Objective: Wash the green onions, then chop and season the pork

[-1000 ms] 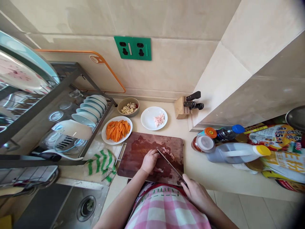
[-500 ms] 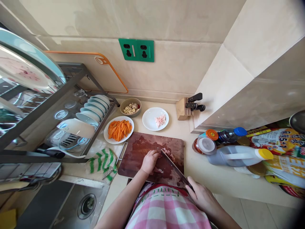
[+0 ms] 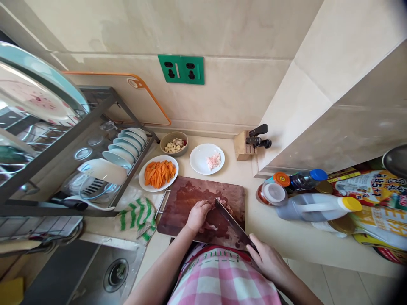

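My right hand [image 3: 263, 253] is closed round the handle of a kitchen knife [image 3: 231, 221], whose blade slants up and left over the cutting board. Curled beside the blade's tip, my left hand [image 3: 197, 217] holds down a piece of raw meat [image 3: 210, 227] that pokes out from under the palm. The fingers hide most of that piece. Small chopped bits of meat [image 3: 226, 205] lie just right of the blade. Both hands are over the dark brown cutting board [image 3: 181, 195], which looks wet.
Behind the board stand a plate of sliced carrots [image 3: 142, 182], a bowl of garlic cloves [image 3: 164, 149] and a white plate [image 3: 197, 159] with pale diced pieces. A knife block [image 3: 241, 146] is by the wall. Jars and bottles [image 3: 308, 207] crowd the right; a striped cloth [image 3: 135, 216], dish rack and sink [image 3: 95, 271] are left.
The view has shifted very slightly. Both hands and the knife keep nearly the same places on the board.
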Demonstrator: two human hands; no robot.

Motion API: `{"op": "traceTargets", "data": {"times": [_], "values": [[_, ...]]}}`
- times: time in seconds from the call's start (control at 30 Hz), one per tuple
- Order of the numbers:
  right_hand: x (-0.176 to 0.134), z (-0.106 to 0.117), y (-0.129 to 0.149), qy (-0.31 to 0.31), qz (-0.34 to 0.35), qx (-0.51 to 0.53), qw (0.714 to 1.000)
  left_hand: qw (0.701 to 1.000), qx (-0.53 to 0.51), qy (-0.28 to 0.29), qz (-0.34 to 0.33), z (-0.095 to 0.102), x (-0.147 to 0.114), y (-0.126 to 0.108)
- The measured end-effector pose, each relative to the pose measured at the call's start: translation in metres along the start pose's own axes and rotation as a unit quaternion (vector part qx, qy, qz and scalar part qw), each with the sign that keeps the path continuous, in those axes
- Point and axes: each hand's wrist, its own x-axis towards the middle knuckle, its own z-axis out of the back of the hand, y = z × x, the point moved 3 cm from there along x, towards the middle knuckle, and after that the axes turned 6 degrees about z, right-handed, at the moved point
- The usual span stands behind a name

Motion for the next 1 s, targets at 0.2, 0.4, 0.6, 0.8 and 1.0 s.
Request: {"op": "traceTargets", "data": {"times": [0.2, 0.4, 0.6, 0.8, 1.0], "values": [[0.018, 0.004, 0.028, 0.003, 0.027, -0.025, 0.999, 0.998, 0.025, 0.053, -0.025, 0.001, 0.008, -0.008], [0.028, -0.003, 0.026, 0.0, 0.013, -0.009, 1.0, 0.999, 0.003, 0.033, -0.003, 0.002, 0.005, -0.008], [-0.001, 0.003, 0.003, 0.017, 0.0, -0.001, 1.0, 0.999, -0.002, 0.03, 0.023, 0.006, 0.005, -0.006], [0.023, 0.001, 0.033, 0.009, 0.018, -0.022, 1.0, 0.995, 0.063, 0.075, 0.019, 0.006, 0.013, -0.009], [0.026, -0.005, 0.023, 0.002, 0.013, 0.006, 1.0, 0.998, 0.037, 0.046, 0.019, 0.007, 0.007, -0.004]]}}
